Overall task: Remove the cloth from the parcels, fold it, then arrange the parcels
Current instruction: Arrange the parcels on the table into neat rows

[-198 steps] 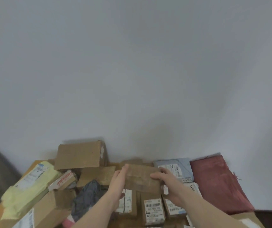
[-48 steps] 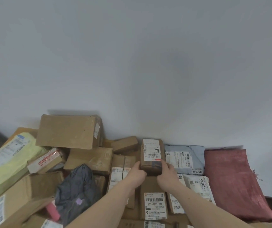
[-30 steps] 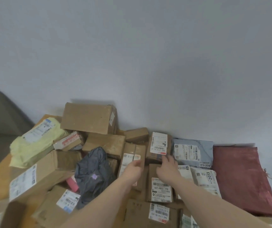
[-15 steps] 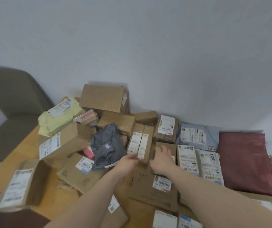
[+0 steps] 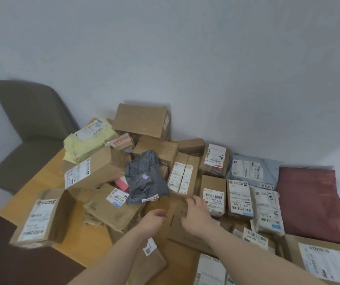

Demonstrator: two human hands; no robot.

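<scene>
The dark red cloth (image 5: 313, 202) lies folded flat at the right end of the table, against the wall. Left of it stand sorted parcels: a blue-grey mailer (image 5: 251, 171), a small labelled box (image 5: 215, 159), a box marked 507-P802 (image 5: 213, 194) and a white mailer (image 5: 267, 208). Further left is a loose heap with a grey poly bag (image 5: 144, 177), a yellow bag (image 5: 86, 140) and a large carton (image 5: 142, 120). My right hand (image 5: 197, 212) rests with straight fingers on a flat brown carton (image 5: 175, 225). My left hand (image 5: 154, 220) hovers over that carton's left part, loosely curled and holding nothing.
A grey-brown chair (image 5: 27, 130) stands at the left end of the wooden table (image 5: 39, 182). A labelled box (image 5: 39, 217) sits near the table's left front corner. More labelled parcels (image 5: 325, 262) lie at the front right. The wall runs close behind the parcels.
Both hands left the small labelled box standing at the back near the wall and drew back toward me onto the flat carton. The view swung down and left, so the chair shows.
</scene>
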